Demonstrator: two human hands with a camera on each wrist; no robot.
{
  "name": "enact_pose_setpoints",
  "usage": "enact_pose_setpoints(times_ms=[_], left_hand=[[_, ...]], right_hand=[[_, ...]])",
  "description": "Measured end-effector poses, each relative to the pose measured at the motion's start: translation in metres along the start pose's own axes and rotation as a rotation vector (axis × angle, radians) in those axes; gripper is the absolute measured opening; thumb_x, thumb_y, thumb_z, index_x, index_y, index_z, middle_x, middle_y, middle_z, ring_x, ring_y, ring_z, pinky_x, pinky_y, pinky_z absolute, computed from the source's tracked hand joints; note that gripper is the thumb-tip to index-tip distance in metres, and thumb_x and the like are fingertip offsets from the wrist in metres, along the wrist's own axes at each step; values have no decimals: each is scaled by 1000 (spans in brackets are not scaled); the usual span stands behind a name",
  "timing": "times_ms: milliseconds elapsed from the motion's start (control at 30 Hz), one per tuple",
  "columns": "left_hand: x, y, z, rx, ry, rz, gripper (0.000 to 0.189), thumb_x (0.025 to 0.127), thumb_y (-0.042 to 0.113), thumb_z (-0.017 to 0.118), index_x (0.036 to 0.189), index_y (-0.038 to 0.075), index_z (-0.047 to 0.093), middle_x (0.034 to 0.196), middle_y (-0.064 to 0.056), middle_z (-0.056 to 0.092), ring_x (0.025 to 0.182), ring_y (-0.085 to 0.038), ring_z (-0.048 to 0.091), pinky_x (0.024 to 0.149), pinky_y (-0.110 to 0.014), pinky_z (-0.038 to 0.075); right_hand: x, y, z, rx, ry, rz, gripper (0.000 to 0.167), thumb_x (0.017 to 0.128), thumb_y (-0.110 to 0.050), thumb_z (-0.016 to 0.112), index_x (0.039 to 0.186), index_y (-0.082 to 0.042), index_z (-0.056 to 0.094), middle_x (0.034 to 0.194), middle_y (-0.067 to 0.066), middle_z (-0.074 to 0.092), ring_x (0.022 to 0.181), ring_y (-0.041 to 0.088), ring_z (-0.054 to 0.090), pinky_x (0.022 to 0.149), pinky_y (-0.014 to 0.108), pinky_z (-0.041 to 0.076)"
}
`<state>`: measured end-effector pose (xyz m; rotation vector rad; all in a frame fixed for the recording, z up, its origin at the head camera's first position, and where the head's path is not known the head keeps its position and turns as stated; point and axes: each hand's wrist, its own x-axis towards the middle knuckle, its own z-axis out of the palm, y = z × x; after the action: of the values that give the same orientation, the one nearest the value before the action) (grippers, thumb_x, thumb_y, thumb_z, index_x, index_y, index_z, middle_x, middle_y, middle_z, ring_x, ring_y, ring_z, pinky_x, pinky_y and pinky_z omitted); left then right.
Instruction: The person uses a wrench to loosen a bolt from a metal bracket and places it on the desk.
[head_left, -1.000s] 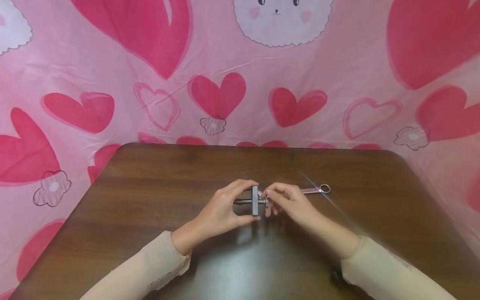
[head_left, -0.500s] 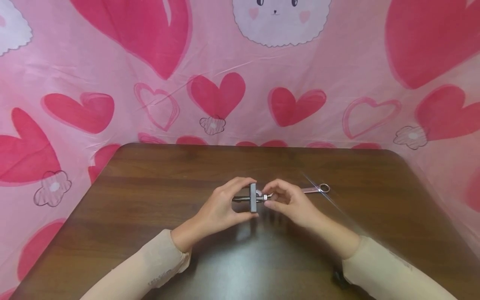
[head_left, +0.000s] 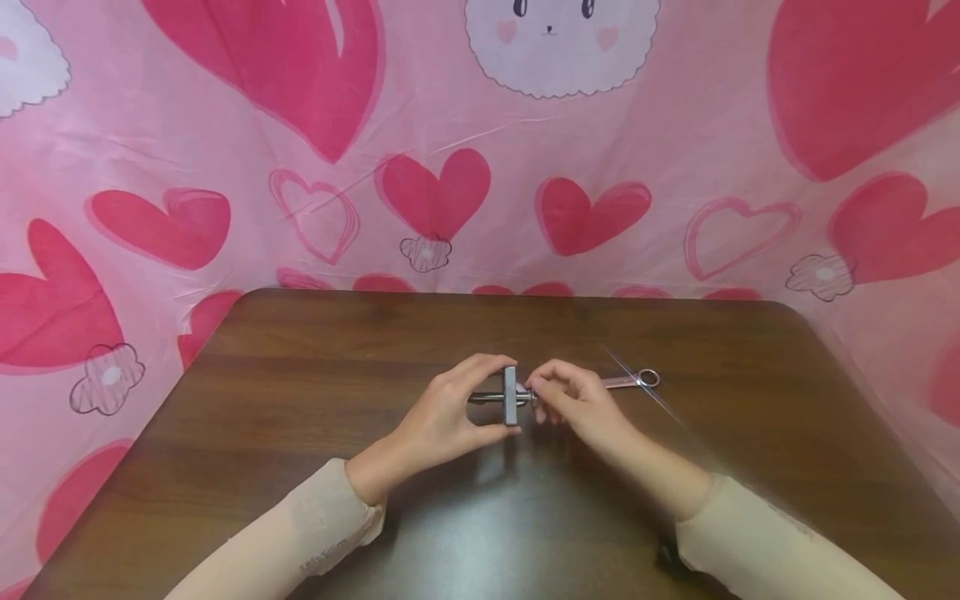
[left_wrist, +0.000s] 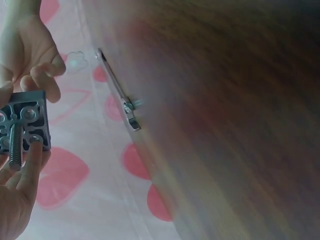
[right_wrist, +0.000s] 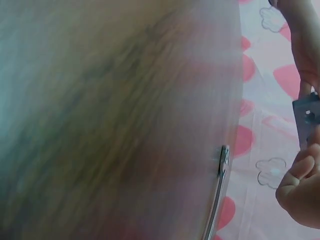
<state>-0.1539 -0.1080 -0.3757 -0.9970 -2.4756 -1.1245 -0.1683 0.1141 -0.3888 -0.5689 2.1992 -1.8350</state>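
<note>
My left hand [head_left: 442, 408] holds a square grey metal plate [head_left: 510, 396] by its top and bottom edges, fingers above and thumb below. In the left wrist view, the plate's ribbed back shows corner holes, and a threaded bolt [left_wrist: 16, 145] sticks out of its middle. On the plate's other side, my right hand [head_left: 577, 398] pinches the small nut [head_left: 533, 397] at the bolt's end between thumb and fingers. Those fingertips hide most of the nut. The right wrist view shows only part of the plate [right_wrist: 305, 117], at its right edge.
A silver combination wrench [head_left: 621, 382] lies on the brown wooden table [head_left: 337, 333] behind my right hand, its ring end pointing right. A dark object [head_left: 671, 557], too unclear to name, sits beside the right sleeve. A pink heart-patterned cloth [head_left: 510, 217] hangs behind the table.
The right fingers were at the nut, spread apart around it half a second ago, and now pinch together on it again. The left hand keeps the plate nearly still.
</note>
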Motion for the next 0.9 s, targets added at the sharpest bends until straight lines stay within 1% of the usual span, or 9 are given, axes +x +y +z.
enact_pose_setpoints(times_ms=[100, 167, 233, 300, 367, 400, 600, 767, 900], left_hand=[[0, 0, 0, 4, 6, 8, 71, 71, 22, 91, 132, 8, 57, 125, -4, 65, 111, -17, 66, 94, -33, 57], [0, 1, 0, 9, 11, 11, 71, 71, 21, 91, 132, 8, 58, 124, -3, 65, 110, -16, 66, 94, -32, 57], [-1, 1, -1, 5, 18, 7, 70, 71, 20, 91, 131, 9, 58, 123, -3, 65, 108, -15, 66, 92, -30, 58], [-1, 1, -2, -4, 28, 1, 70, 71, 19, 91, 131, 10, 57, 121, -2, 65, 106, -15, 67, 91, -28, 58], [-1, 1, -3, -9, 38, -2, 69, 70, 18, 91, 131, 10, 57, 120, -2, 66, 105, -15, 68, 90, -28, 59], [0, 1, -4, -10, 43, -1, 69, 70, 18, 91, 131, 10, 57, 120, -2, 66, 104, -15, 68, 89, -28, 59], [0, 1, -5, -6, 57, 5, 70, 70, 18, 91, 131, 11, 57, 120, -2, 66, 105, -17, 68, 89, -30, 59], [-1, 2, -4, -17, 61, 1, 71, 70, 18, 91, 132, 11, 57, 121, -2, 65, 107, -14, 67, 91, -29, 58], [-1, 3, -4, -20, 68, 8, 70, 71, 18, 90, 131, 11, 57, 122, -2, 65, 109, -13, 65, 94, -30, 57]], right_hand=[[0, 0, 3, 18, 29, 16, 22, 101, -13, 56, 105, 8, 59, 68, -3, 62, 63, 17, 58, 59, 25, 49], [0, 0, 4, 30, 46, 16, 19, 99, -10, 59, 106, 8, 59, 74, -2, 64, 68, 15, 60, 64, 26, 53], [-1, 0, 4, 14, 63, -1, 19, 96, -6, 63, 109, 7, 59, 82, -3, 66, 74, 13, 62, 69, 25, 55], [-2, 0, 5, -7, 69, -29, 23, 92, -1, 66, 112, 6, 58, 91, -1, 66, 79, 11, 62, 73, 24, 56], [-3, 1, 5, -32, 67, -60, 28, 89, 2, 68, 114, 6, 58, 96, 2, 65, 80, 11, 62, 73, 23, 55], [-3, 1, 5, -31, 63, -62, 29, 88, 3, 68, 115, 6, 57, 96, 1, 65, 78, 10, 61, 70, 23, 54], [-5, 1, 5, 34, 42, -11, 27, 95, -4, 63, 118, 7, 54, 81, 1, 68, 61, 11, 57, 55, 29, 52], [-5, -3, 7, 72, 61, -11, 27, 102, -14, 55, 115, 10, 54, 71, 0, 66, 57, 11, 56, 53, 27, 50], [-3, -8, 11, 86, 95, -11, 27, 102, -15, 54, 110, 11, 55, 65, -4, 65, 53, 9, 54, 49, 24, 47]])
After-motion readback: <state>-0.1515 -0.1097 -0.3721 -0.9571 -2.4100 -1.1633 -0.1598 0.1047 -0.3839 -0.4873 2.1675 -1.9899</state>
